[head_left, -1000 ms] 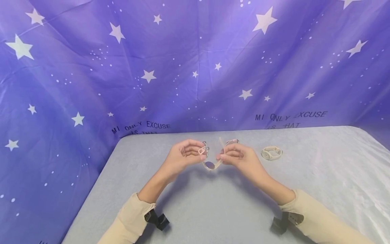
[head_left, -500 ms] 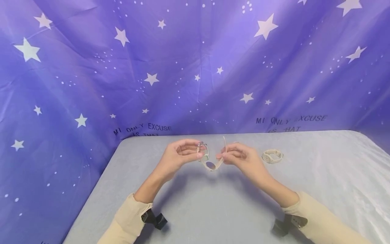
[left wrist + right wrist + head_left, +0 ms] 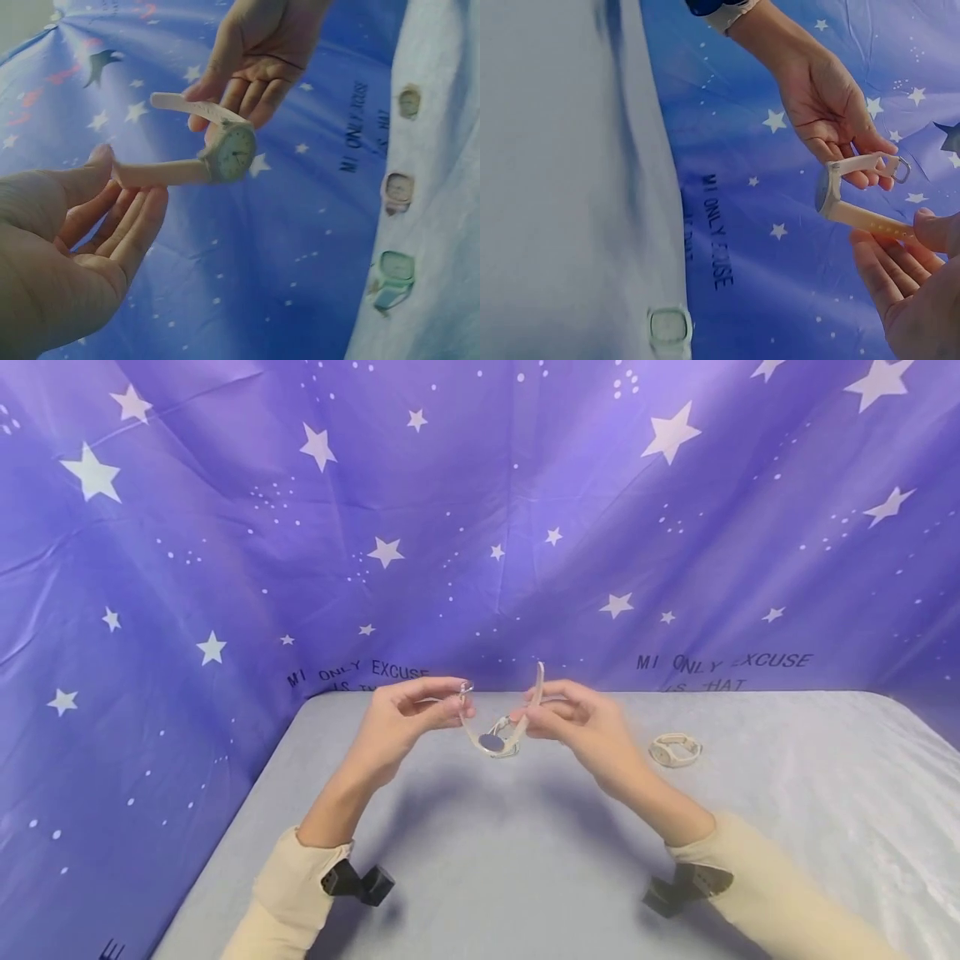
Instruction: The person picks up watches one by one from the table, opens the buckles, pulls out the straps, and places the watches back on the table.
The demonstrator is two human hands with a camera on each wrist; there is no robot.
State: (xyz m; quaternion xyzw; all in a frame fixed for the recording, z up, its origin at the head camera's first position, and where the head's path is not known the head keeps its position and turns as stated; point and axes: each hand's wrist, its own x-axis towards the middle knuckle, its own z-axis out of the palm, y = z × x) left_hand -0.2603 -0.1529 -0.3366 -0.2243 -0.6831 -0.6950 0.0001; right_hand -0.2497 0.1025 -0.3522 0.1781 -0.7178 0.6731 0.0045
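Observation:
A wristwatch [image 3: 491, 742] with a pale pinkish-cream strap hangs unbuckled in a U between my two hands, above the table. My left hand [image 3: 401, 718] pinches the buckle end of the strap between thumb and fingers. The holed end is pinched by my right hand [image 3: 581, 718], its tip standing up past the fingers. In the left wrist view, the round dial [image 3: 234, 154] faces away from me; the head view shows the dark case back. Behind the held watch, partly covered, a light green watch [image 3: 507, 725] lies on the table.
A cream watch [image 3: 675, 750] rests buckled on the grey cloth-covered table [image 3: 525, 877], at right. A pink watch [image 3: 398, 191] shows in the left wrist view between the cream and green ones. A purple star-patterned curtain [image 3: 450, 527] hangs behind the table's far edge.
Both hands have lifted slightly and shifted left with the watch, and stand farther apart. The green watch now shows behind the held watch instead of beside the left fingers.

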